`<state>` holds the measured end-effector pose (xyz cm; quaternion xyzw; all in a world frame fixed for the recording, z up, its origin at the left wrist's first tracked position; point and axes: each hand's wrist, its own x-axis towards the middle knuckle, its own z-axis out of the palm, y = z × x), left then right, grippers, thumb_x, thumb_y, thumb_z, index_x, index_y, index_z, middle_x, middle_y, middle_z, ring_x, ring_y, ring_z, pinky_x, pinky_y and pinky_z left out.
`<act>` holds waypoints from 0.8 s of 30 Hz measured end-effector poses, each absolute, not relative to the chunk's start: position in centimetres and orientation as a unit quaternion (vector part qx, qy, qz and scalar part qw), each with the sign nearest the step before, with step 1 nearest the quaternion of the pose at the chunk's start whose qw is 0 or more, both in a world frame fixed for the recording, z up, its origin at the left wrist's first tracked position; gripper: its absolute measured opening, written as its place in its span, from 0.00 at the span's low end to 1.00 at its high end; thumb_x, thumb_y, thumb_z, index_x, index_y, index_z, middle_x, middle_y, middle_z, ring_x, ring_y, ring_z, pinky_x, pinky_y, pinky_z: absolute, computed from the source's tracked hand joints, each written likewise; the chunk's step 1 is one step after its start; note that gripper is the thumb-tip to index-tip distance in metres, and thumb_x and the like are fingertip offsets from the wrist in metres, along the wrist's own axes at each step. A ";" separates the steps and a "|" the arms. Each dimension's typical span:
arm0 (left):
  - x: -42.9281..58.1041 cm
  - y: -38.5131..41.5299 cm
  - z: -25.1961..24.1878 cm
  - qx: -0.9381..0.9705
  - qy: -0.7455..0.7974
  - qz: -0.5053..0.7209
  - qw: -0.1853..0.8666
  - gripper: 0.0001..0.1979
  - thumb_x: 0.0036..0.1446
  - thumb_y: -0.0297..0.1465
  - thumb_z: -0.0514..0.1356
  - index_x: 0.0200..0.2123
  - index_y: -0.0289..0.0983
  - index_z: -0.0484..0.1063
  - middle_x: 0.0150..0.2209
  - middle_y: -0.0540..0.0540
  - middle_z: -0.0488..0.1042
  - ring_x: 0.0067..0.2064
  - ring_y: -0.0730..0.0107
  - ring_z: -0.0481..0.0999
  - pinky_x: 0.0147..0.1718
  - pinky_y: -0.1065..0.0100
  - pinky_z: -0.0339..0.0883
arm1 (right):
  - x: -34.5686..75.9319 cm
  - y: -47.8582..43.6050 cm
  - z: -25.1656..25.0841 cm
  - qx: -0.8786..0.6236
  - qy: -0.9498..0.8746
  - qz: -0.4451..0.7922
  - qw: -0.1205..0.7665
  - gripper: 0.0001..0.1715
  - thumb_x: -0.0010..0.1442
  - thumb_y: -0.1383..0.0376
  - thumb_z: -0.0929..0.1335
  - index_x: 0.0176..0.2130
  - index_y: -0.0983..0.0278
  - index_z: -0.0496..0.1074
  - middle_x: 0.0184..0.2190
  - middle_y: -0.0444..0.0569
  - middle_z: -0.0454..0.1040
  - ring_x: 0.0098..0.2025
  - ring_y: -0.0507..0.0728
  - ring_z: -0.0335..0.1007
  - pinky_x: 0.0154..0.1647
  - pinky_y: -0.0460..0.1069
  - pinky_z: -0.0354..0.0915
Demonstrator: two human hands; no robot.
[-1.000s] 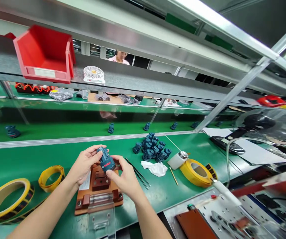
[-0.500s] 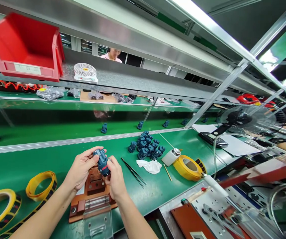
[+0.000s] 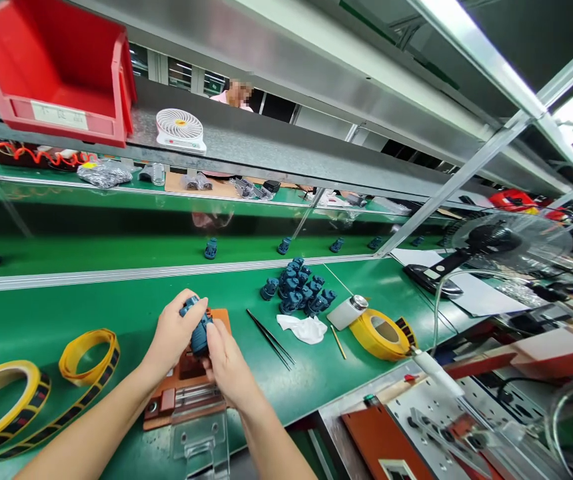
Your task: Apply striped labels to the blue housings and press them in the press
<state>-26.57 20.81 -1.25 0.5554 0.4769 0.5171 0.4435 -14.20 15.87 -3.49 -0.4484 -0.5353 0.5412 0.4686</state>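
Both my hands grip a dark blue battery pack point(image 3: 199, 332) above a brown fixture point(image 3: 186, 380) on the green bench. My left hand point(image 3: 172, 333) closes on its upper left end, thumb on top. My right hand point(image 3: 226, 360) holds its lower right side, with part of the fingers hidden behind it. A clear hinged plate point(image 3: 201, 437) lies at the fixture's near side. Right of my hands are black tweezers point(image 3: 271, 340), a crumpled white cloth point(image 3: 302, 328) and a cluster of similar blue packs point(image 3: 299, 287).
Yellow label rolls lie at left point(image 3: 89, 357) and right point(image 3: 381, 333). A white bottle point(image 3: 347, 312) leans beside the right roll. More packs stand on the green conveyor point(image 3: 246, 250). A fan point(image 3: 486, 243) and a metal-plated machine point(image 3: 431, 413) occupy the right. A red bin point(image 3: 61, 120) sits overhead.
The battery pack has turned in my hands, so its red BOSCH lettering no longer shows. It has moved slightly down in the view. The camera view has shifted a little.
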 end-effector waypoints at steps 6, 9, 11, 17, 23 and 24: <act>-26.7 20.9 -1.0 0.580 0.481 0.525 0.395 0.13 0.57 0.42 0.63 0.28 0.40 0.69 0.29 0.54 0.67 0.33 0.68 0.64 0.36 0.68 0.57 | -13.8 16.3 -3.8 -0.470 -0.601 0.439 0.474 0.21 0.70 0.47 0.61 0.44 0.61 0.68 0.32 0.46 0.69 0.32 0.55 0.66 0.30 0.47 0.63; -26.8 21.3 -0.9 0.582 0.453 0.519 0.432 0.15 0.59 0.46 0.62 0.36 0.40 0.72 0.34 0.51 0.72 0.36 0.67 0.69 0.37 0.68 0.63 | -13.6 16.0 -3.1 -0.432 -0.607 0.460 0.484 0.22 0.66 0.53 0.66 0.55 0.62 0.66 0.41 0.49 0.73 0.34 0.55 0.68 0.33 0.47 0.67; -27.0 21.6 -0.7 0.558 0.415 0.522 0.495 0.20 0.59 0.48 0.62 0.45 0.40 0.73 0.41 0.47 0.75 0.42 0.63 0.74 0.41 0.67 0.68 | -13.4 15.7 -2.4 -0.436 -0.607 0.429 0.507 0.28 0.64 0.57 0.69 0.60 0.61 0.63 0.47 0.51 0.72 0.38 0.56 0.70 0.37 0.48 0.69; -26.5 21.4 0.0 0.428 0.305 0.507 0.684 0.29 0.56 0.45 0.68 0.56 0.39 0.69 0.52 0.41 0.77 0.51 0.60 0.76 0.50 0.66 0.68 | -12.2 16.4 -1.6 -0.504 -0.639 0.206 0.543 0.31 0.58 0.66 0.72 0.59 0.57 0.67 0.49 0.51 0.70 0.50 0.60 0.68 0.54 0.53 0.67; -24.2 19.6 -0.2 0.345 0.265 0.512 0.741 0.43 0.43 0.35 0.77 0.61 0.36 0.64 0.42 0.41 0.79 0.43 0.62 0.79 0.47 0.64 0.69 | -10.2 17.4 -4.2 -0.524 -0.682 0.048 0.508 0.27 0.66 0.64 0.65 0.63 0.58 0.64 0.48 0.53 0.70 0.45 0.61 0.72 0.45 0.53 0.72; -24.0 19.5 -0.2 0.330 0.265 0.521 0.741 0.45 0.41 0.34 0.77 0.61 0.35 0.63 0.41 0.42 0.79 0.40 0.64 0.78 0.44 0.65 0.69 | -9.8 17.7 -4.8 -0.522 -0.701 0.026 0.485 0.27 0.68 0.62 0.65 0.65 0.57 0.62 0.49 0.54 0.70 0.45 0.61 0.73 0.43 0.52 0.73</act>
